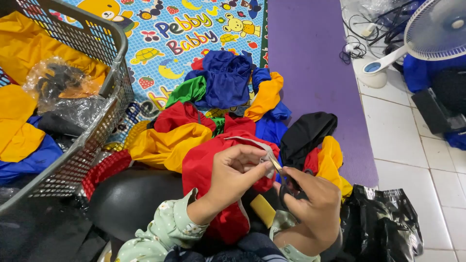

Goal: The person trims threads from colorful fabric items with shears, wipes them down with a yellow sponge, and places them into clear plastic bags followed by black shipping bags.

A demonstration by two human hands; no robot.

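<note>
My left hand (pixel 233 174) pinches the grey-edged hem of a red fabric piece (pixel 206 165) that lies over my lap. My right hand (pixel 313 208) grips small black-handled scissors (pixel 281 172), whose blades point up-left at the hem just by my left fingertips. Around the red piece lies a heap of yellow (pixel 167 143), blue (pixel 225 80), green (pixel 189 90) and black (pixel 306 133) fabric pieces.
A grey mesh basket (pixel 104 121) at the left holds yellow and blue fabric and a clear plastic bag. A black plastic bag (pixel 383 225) lies at the lower right. A white fan (pixel 427 34) stands on the tiled floor. Beneath the heap are a patterned play mat and a purple mat (pixel 315 68).
</note>
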